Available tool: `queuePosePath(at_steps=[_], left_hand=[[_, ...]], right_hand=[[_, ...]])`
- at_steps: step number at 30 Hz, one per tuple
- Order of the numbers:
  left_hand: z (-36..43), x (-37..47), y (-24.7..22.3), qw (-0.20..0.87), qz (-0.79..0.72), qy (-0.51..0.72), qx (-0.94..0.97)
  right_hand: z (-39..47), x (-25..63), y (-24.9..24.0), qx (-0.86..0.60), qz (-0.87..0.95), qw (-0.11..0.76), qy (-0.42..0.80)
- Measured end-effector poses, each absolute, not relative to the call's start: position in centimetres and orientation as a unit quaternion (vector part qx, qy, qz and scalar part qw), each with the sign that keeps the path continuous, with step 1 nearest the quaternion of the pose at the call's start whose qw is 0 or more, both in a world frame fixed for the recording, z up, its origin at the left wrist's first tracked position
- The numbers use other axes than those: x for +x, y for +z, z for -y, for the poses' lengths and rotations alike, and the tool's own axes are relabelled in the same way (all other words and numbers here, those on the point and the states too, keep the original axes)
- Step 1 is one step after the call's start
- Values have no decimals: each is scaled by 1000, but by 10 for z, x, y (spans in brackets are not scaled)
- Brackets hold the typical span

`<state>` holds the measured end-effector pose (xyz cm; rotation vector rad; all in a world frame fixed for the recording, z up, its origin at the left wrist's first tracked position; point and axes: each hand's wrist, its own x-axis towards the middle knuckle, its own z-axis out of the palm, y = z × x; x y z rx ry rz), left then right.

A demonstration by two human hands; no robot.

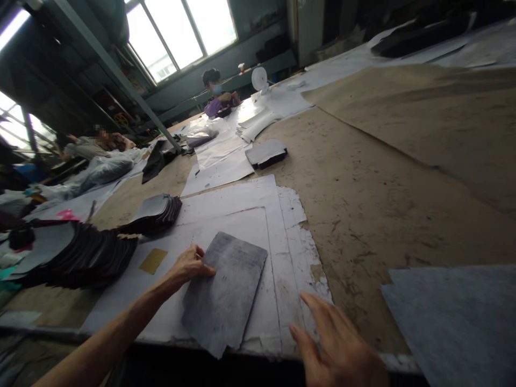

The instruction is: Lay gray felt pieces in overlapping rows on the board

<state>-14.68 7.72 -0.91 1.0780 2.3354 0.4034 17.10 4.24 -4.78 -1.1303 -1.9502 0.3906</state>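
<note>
A grey, roughly rectangular fabric piece (228, 287) lies on white paper (276, 301) at the table's front edge, its near corner jutting over the edge. My left hand (195, 264) grips it at the left side, thumb on top; the other fingertips are partly hidden. Off to the right of the piece, my right hand (336, 341) hovers with fingers apart and holds nothing. A small tan square card (153, 260) sits left of my left hand. Beyond it are a stack of dark, grey-backed pieces (155, 212) and a larger, leaning stack (80, 252).
Further back is another small grey-topped stack (266, 153). A big grey sheet (455, 317) covers the right front corner. Brown paper (423, 118) spreads over the far right. A co-worker (220, 97) sits across the table, with plastic bags (108, 166) at the left.
</note>
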Motion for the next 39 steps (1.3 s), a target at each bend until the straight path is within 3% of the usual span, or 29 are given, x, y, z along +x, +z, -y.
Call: queuePosePath(at_steps=[5, 9, 12, 18, 20, 22, 26, 28, 30, 33, 34, 36, 39], left_hand=[[-75, -141, -11, 382, -818, 205, 377], [-65, -133, -9, 410, -780, 283, 378], [-58, -132, -9, 432, -726, 380, 377], [-56, -123, -16, 405, -665, 538, 323], [-61, -113, -15, 413, -646, 569, 298], [-69, -101, -12, 467, -621, 570, 266], [-83, -86, -11, 631, -554, 507, 193], [-85, -84, -13, 647, -559, 493, 162], [-84, -85, -14, 607, -601, 492, 171], [-79, -86, -12, 446, -680, 477, 333], [-78, -86, -11, 389, -690, 468, 392], [-79, -85, -10, 359, -685, 464, 431], [-86, -82, -13, 520, -631, 487, 307]], right_hand=[[-101, 99, -28, -514, 768, 325, 199], [-128, 74, -27, -504, 781, 277, 244], [-139, 73, -28, -500, 758, 291, 300], [-133, 85, -20, -505, 492, 380, 599], [-125, 86, -22, -484, 467, 386, 631], [-118, 87, -27, -489, 549, 424, 529], [-113, 92, -32, -371, 743, 540, 139], [-116, 96, -28, -372, 741, 536, 156], [-123, 101, -22, -446, 673, 493, 324], [-130, 106, -17, -521, 554, 362, 540], [-130, 107, -19, -533, 553, 344, 540], [-126, 106, -25, -531, 616, 392, 430], [-120, 103, -34, -423, 717, 509, 218]])
